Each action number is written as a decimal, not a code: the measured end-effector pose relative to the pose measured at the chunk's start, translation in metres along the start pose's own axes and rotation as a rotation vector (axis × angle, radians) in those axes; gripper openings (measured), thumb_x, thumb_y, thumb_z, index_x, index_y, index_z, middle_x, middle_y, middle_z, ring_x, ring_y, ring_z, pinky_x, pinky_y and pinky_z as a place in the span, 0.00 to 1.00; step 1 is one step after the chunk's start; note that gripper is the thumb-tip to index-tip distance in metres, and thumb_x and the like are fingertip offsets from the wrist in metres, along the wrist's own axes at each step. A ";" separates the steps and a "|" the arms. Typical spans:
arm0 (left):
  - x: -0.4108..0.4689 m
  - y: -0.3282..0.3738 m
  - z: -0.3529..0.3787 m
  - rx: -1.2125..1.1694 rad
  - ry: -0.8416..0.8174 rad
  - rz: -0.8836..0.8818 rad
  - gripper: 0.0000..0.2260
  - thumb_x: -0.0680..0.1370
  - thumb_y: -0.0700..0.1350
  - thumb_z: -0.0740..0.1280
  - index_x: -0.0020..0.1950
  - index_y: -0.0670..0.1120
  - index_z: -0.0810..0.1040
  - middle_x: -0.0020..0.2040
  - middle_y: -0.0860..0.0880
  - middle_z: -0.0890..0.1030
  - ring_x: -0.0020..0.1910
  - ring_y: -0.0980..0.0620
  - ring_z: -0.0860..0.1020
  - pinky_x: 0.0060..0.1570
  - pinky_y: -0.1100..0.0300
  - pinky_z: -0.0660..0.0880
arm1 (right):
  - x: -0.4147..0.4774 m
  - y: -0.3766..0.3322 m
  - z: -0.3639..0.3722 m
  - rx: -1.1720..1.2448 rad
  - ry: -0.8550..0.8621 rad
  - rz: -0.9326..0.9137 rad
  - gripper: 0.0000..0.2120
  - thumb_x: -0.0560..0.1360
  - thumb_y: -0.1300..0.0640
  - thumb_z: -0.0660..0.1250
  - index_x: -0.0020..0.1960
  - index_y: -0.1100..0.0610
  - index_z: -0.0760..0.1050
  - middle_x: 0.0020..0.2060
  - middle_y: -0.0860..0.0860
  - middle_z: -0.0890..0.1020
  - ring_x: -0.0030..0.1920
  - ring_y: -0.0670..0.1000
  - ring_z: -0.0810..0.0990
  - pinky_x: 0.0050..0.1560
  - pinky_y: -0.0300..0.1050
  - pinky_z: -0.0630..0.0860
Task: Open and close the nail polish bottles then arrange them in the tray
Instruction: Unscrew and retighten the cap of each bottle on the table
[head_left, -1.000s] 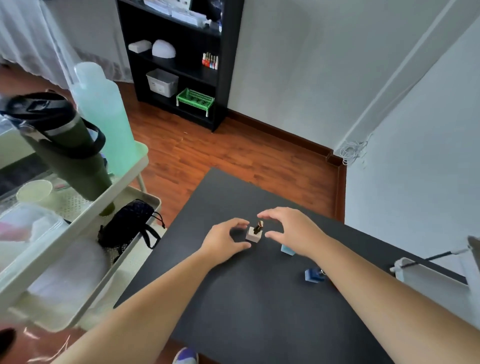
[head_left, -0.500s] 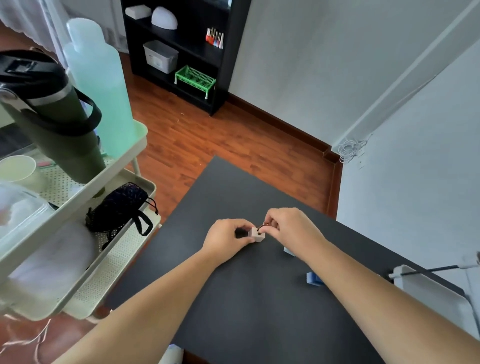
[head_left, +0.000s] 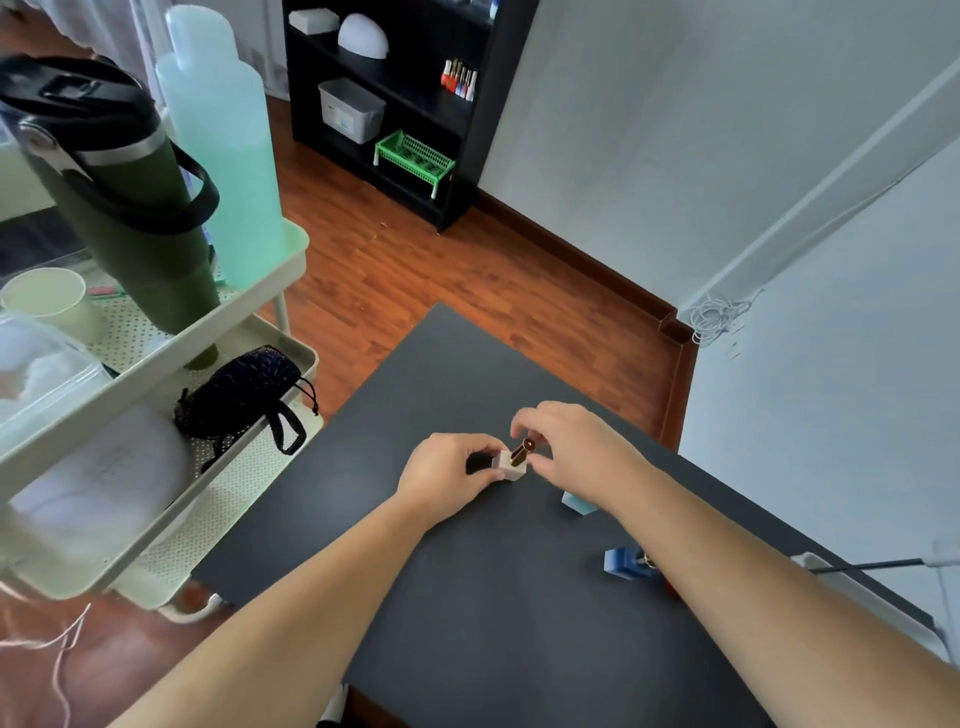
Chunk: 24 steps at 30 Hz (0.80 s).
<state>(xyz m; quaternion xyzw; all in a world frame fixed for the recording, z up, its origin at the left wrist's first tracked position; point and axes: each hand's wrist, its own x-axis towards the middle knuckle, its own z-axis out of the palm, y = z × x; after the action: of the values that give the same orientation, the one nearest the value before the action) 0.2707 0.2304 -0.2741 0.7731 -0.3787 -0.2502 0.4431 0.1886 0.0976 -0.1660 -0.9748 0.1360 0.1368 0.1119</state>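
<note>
A small white cube-shaped nail polish bottle with a gold cap stands on the black table. My left hand grips the bottle's body from the left. My right hand pinches the gold cap from the right. A pale blue bottle lies partly hidden under my right forearm. A darker blue bottle sits further right, beside that arm. A white tray shows at the table's right edge, mostly hidden by my arm.
A pale green trolley stands left of the table, holding a dark green flask, a mint bottle, a cup and a black pouch. A black shelf with more polish bottles and a green basket stands across the wooden floor.
My hands came together on the white bottle: the left took hold of its body, the right closed on the gold cap. The camera tilted slightly.
</note>
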 end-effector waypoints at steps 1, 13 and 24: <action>-0.001 0.000 0.001 0.000 0.009 -0.005 0.08 0.72 0.45 0.72 0.48 0.56 0.82 0.43 0.59 0.83 0.42 0.60 0.78 0.43 0.63 0.74 | 0.001 0.001 0.000 -0.010 0.000 0.003 0.07 0.73 0.58 0.66 0.50 0.51 0.74 0.44 0.49 0.78 0.46 0.53 0.77 0.47 0.50 0.75; -0.001 -0.002 0.005 0.033 0.037 0.005 0.07 0.72 0.47 0.72 0.48 0.57 0.82 0.43 0.60 0.83 0.40 0.61 0.77 0.39 0.68 0.70 | 0.006 0.000 0.001 -0.064 -0.044 0.031 0.10 0.74 0.49 0.66 0.50 0.55 0.75 0.44 0.53 0.81 0.46 0.55 0.79 0.46 0.52 0.77; -0.002 -0.002 0.005 0.044 0.050 0.004 0.07 0.72 0.47 0.72 0.48 0.57 0.82 0.43 0.60 0.84 0.40 0.62 0.77 0.39 0.66 0.71 | 0.002 0.004 0.001 -0.041 0.042 -0.072 0.09 0.74 0.51 0.66 0.49 0.55 0.78 0.40 0.49 0.81 0.42 0.50 0.77 0.44 0.43 0.72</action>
<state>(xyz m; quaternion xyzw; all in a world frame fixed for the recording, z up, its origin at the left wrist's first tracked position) 0.2665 0.2301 -0.2784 0.7879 -0.3743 -0.2217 0.4357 0.1887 0.0932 -0.1679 -0.9838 0.1003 0.1148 0.0940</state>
